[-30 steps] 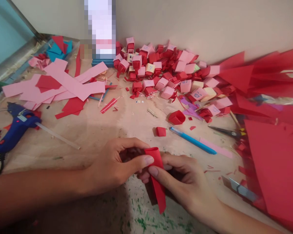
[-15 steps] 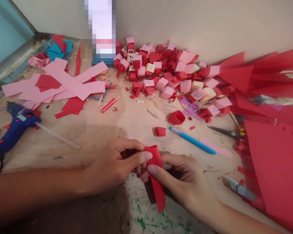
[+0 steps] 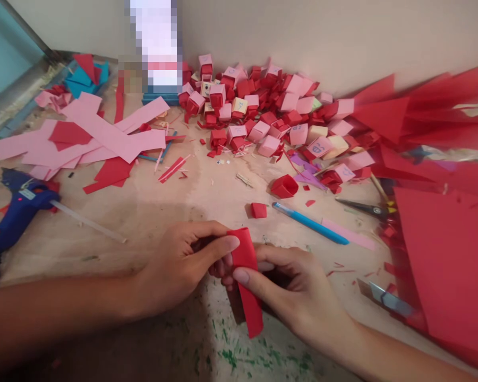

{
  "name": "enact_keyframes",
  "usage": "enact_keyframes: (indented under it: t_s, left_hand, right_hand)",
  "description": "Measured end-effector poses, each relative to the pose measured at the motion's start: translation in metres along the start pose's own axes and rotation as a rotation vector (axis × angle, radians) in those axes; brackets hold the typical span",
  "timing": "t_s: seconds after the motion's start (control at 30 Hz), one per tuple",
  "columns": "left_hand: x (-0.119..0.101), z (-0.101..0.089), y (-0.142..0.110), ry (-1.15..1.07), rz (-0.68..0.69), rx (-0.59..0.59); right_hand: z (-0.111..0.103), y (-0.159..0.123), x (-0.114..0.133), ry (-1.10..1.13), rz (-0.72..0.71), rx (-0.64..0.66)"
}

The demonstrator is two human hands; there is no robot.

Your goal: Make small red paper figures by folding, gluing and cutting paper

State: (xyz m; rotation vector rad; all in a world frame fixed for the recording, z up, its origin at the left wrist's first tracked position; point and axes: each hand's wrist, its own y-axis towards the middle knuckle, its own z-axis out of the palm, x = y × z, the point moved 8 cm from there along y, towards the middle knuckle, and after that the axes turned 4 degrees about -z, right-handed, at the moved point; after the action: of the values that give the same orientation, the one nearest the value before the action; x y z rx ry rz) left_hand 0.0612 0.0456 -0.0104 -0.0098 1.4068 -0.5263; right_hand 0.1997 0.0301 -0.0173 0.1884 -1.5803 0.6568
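Between both hands, above the table, is a red paper strip (image 3: 247,252), folded over at its top, with its long end hanging down toward me. My left hand (image 3: 199,254) pinches the folded top from the left, thumb in front. From the right, my right hand (image 3: 289,281) grips the strip at mid-length, its thumb pressed on the paper. The fingers behind the strip are partly hidden. Just beyond the hands lie a small folded red paper piece (image 3: 258,210), an open red paper box (image 3: 284,187) and a blue pen (image 3: 310,224).
A heap of pink and red paper boxes (image 3: 239,106) lines the wall. At left lie pink paper strips (image 3: 103,130) and a blue glue gun (image 3: 18,207). Scissors (image 3: 368,208), a cutter knife (image 3: 388,298) and red paper sheets (image 3: 446,254) are at right.
The view has shifted slightly, so most things appear a little further left and higher. Both hands keep their hold on the red paper strip, with little change in its fold.
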Motion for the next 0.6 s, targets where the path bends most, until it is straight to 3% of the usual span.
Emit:
enact_keyframes:
  t_s: [0.23, 0.5, 0.6]
  left_hand:
    - [0.002, -0.023, 0.0, -0.039, 0.077, -0.254]
    - [-0.003, -0.026, 0.0, 0.017, 0.146, -0.308]
    - [-0.004, -0.032, -0.002, 0.045, 0.173, -0.378]
  right_hand:
    - [0.001, 0.0, 0.001, 0.003, 0.01, -0.002]
    - [0.001, 0.002, 0.007, -0.032, -0.017, 0.0]
    - [0.002, 0.002, 0.008, -0.084, -0.052, 0.021]
